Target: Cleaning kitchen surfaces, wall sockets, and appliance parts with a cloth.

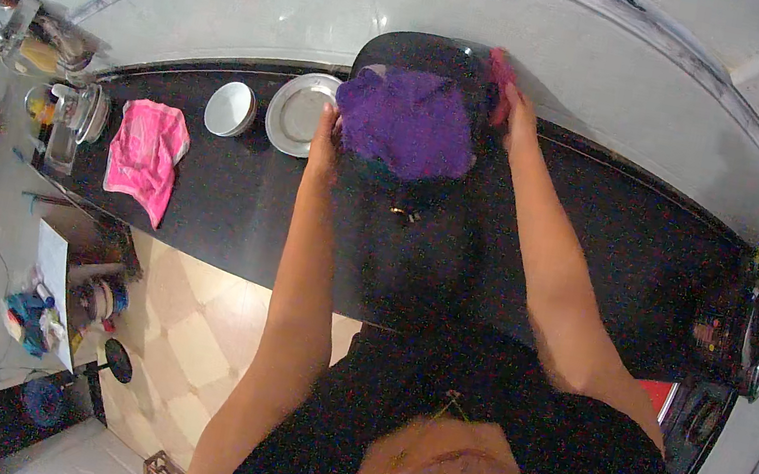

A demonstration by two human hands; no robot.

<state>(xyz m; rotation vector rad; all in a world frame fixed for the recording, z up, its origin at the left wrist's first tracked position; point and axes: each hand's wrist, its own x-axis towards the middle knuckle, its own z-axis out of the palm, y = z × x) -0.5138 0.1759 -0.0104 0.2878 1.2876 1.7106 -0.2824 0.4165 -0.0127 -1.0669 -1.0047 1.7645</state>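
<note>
A dark, rounded appliance or container (420,50) stands against the wall at the back of the counter, with a purple cloth (408,120) draped over its front. My left hand (327,136) is at the cloth's left edge, overlapping the rim of a round metal plate (300,115); whether it grips the cloth cannot be told. My right hand (518,120) holds a crumpled pink-red cloth (499,87) against the dark object's right side. A small shiny gold-coloured detail (403,213) shows just below the purple cloth.
White bowls (230,109), nested, and a pink cloth (146,154) lie left on the black counter (239,212). Glass dishes (93,114) stand at the far left. A dark appliance (735,338) is at the right end. The wall (274,13) rises behind the counter.
</note>
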